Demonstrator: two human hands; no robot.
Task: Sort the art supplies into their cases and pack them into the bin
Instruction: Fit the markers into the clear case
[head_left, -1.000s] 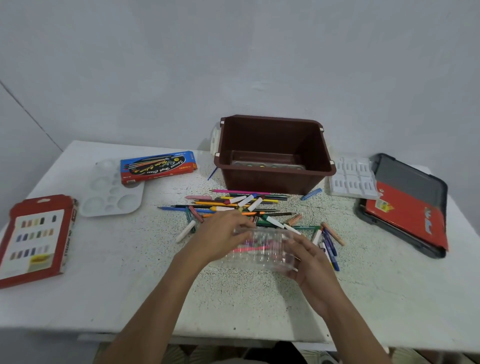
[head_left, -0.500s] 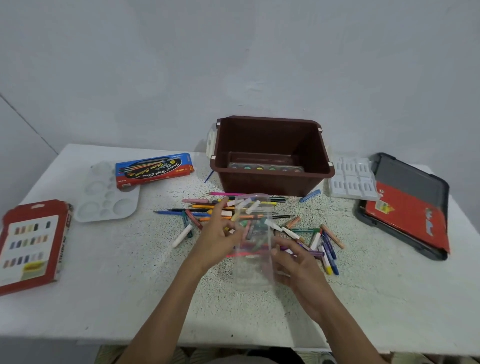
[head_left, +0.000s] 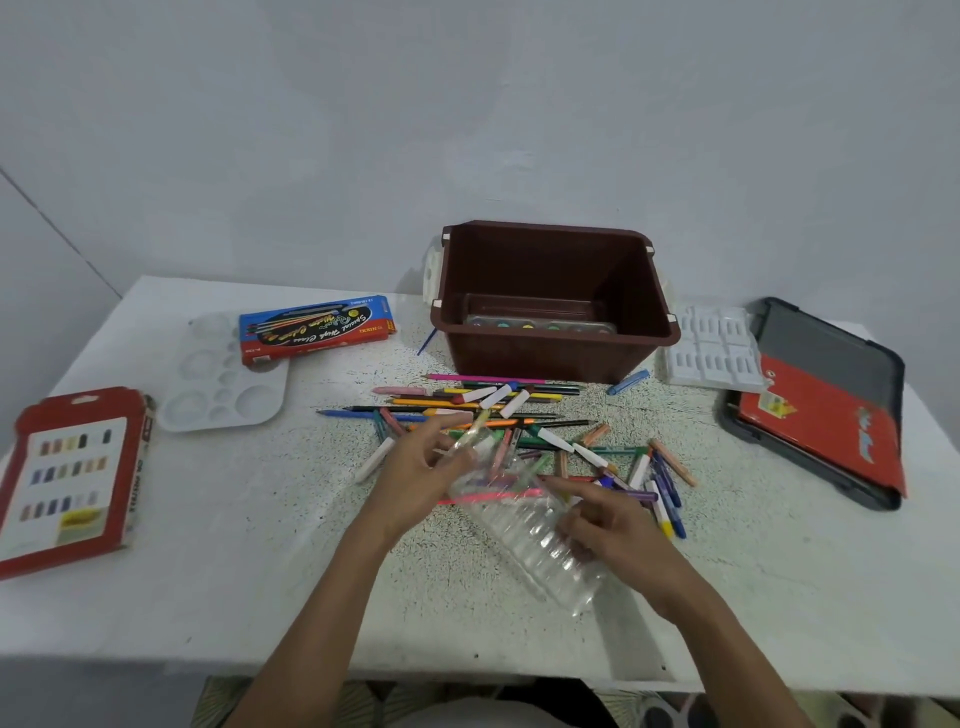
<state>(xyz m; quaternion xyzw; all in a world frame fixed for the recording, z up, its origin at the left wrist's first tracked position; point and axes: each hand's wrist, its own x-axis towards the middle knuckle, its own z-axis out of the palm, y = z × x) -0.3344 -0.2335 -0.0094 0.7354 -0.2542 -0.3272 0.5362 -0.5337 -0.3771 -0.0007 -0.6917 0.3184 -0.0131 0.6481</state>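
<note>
The clear case (head_left: 524, 525) is swinging aslant over the tabletop (head_left: 260, 571), readying for crayons (head_left: 670, 462), the right hand (head_left: 618, 530) curling its fingers round it, the left hand (head_left: 415, 467) spreading its fingers, hold unclear.

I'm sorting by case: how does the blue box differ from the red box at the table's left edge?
The blue box is slim with a dark oval picture; the red box is wider and shows rows of colour swatches. The blue box overlaps a corner of the white palette; the red box lies apart from it. Both lie flat on the table.
</note>
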